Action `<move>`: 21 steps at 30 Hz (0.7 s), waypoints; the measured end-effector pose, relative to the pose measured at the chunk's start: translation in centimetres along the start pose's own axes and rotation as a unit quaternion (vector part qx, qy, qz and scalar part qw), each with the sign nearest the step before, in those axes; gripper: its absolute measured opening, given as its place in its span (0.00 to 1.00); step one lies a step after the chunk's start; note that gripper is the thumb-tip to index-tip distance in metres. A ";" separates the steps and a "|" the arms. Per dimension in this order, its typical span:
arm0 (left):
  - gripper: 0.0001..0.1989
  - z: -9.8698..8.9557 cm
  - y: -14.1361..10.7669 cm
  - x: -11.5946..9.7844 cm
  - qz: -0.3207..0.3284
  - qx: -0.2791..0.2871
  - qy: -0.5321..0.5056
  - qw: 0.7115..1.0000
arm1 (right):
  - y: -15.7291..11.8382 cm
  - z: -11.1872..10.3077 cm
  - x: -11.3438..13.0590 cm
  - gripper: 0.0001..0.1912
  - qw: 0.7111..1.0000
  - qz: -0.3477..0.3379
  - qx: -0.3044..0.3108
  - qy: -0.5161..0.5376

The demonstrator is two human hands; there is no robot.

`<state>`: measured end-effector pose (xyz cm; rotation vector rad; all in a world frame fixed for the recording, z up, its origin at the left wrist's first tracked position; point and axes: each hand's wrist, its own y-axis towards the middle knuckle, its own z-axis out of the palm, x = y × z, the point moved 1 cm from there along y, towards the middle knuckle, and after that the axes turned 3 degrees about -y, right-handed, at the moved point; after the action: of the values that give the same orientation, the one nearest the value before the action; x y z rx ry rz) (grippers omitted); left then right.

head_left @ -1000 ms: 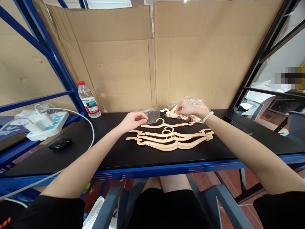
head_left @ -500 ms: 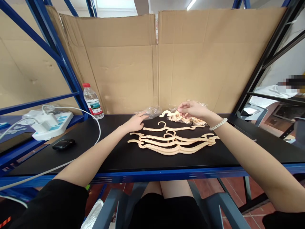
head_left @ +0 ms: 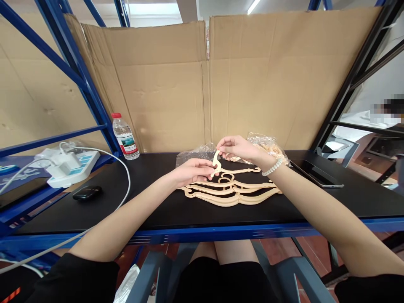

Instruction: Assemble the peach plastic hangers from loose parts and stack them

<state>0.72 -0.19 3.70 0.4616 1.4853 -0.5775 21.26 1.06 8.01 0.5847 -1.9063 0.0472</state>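
Observation:
A small cream plastic hook piece (head_left: 216, 160) stands between my hands, slightly tilted. My right hand (head_left: 237, 148), with a beaded bracelet at the wrist, pinches its upper end. Fingers of my left hand (head_left: 195, 171) close on its lower end. Just beneath lies a cream clothes hanger (head_left: 244, 171), its left part hidden by my left hand. Nearer to me, several more cream hangers (head_left: 227, 202) lie stacked on the black tabletop. Behind my right hand is a clear plastic bag of cream pieces (head_left: 271, 147).
Crumpled clear plastic (head_left: 192, 156) lies behind my left hand. A water bottle (head_left: 126, 139), a black mouse (head_left: 87, 192) and a power strip (head_left: 75, 170) with a white cable are on the left. A tablet (head_left: 317, 173) lies at right. Cardboard (head_left: 151, 92) walls the back.
My right hand has moved left, away from the bag, carrying the hook piece. My left hand has come right from the hanger's left end and now closes on the piece.

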 end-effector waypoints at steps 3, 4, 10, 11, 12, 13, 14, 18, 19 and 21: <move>0.14 0.1 -0.1 0.1 0.004 -0.021 -0.005 1.000 | 0.2 0.4 -0.3 0.04 1.000 -0.017 -0.019 0.002; 0.13 0.2 -0.1 0.1 0.006 -0.034 -0.008 0.999 | 0.2 0.4 -0.6 0.05 0.999 -0.016 -0.030 0.004; 0.14 0.0 0.0 0.0 0.045 -0.133 -0.023 0.990 | -0.2 -1.0 -3.6 0.05 0.962 -0.010 0.019 -0.271; 0.14 0.0 0.0 0.0 0.051 -0.141 -0.026 0.988 | -0.2 -1.0 -4.2 0.05 0.949 -0.009 0.035 -0.313; 0.14 0.0 0.0 0.0 0.058 -0.147 -0.029 0.987 | -0.1 -1.0 -4.7 0.05 0.939 -0.007 0.046 -0.340; 0.14 0.0 0.0 0.0 0.064 -0.150 -0.032 0.986 | 0.1 -0.9 -5.1 0.05 0.933 -0.002 0.052 -0.356; 0.15 0.0 0.0 0.0 0.070 -0.151 -0.033 0.985 | 0.3 -0.7 -5.4 0.06 0.930 0.003 0.054 -0.364; 0.15 -0.2 0.0 0.1 0.086 -0.147 -0.023 0.985 | 1.3 0.4 -6.2 0.07 0.916 0.019 0.068 -0.396; 0.15 -0.4 0.0 0.2 0.088 -0.152 -0.016 0.984 | 1.5 0.6 -6.3 0.06 0.913 0.025 0.071 -0.401; 0.14 -0.6 0.1 0.2 0.096 -0.164 -0.002 0.982 | 1.9 1.0 -6.6 0.06 0.910 0.036 0.072 -0.408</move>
<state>0.27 0.23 3.44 0.3391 1.4773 -0.1741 21.54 4.96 2.23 0.6970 -2.7576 -0.0151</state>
